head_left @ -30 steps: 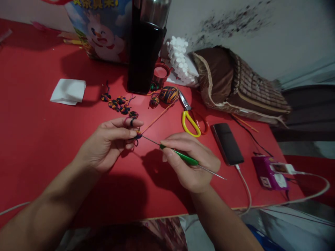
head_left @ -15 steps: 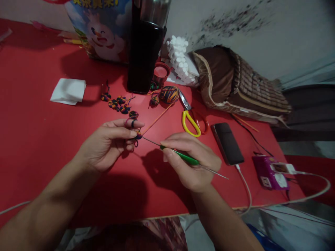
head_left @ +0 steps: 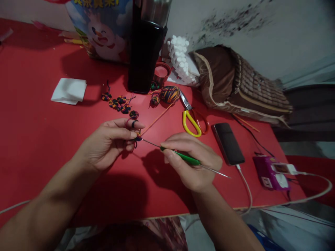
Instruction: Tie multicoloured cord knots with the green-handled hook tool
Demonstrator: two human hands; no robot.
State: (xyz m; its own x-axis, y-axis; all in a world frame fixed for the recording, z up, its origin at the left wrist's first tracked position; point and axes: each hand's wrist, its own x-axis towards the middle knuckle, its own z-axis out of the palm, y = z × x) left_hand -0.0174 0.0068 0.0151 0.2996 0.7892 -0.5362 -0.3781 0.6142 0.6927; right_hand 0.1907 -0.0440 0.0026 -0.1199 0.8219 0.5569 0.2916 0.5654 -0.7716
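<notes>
My left hand [head_left: 111, 141] pinches a small multicoloured crochet piece [head_left: 138, 137] between thumb and fingers, with yarn looped round the index finger. In my right hand [head_left: 192, 160] is a crochet hook [head_left: 187, 158] with a green handle, held like a pen. Its thin metal tip reaches the crochet piece; whether it sits inside a stitch is too small to tell. An orange strand [head_left: 158, 120] runs from the piece up to a multicoloured yarn ball [head_left: 169, 94]. Several small finished-looking crochet pieces [head_left: 114, 104] lie beyond my left hand.
Scissors [head_left: 192, 122] with yellow and red handles lie right of the yarn. A phone [head_left: 228, 143] on a white cable and a purple power box [head_left: 270, 173] are at the right. Behind stand a black bottle [head_left: 145, 57], a printed bag [head_left: 104, 35] and a brown cushion [head_left: 240, 83]. Folded tissue [head_left: 68, 91] lies left.
The hook's tip and the crochet piece have shifted very slightly against each other. Both hands keep the same grip and nearly the same place.
</notes>
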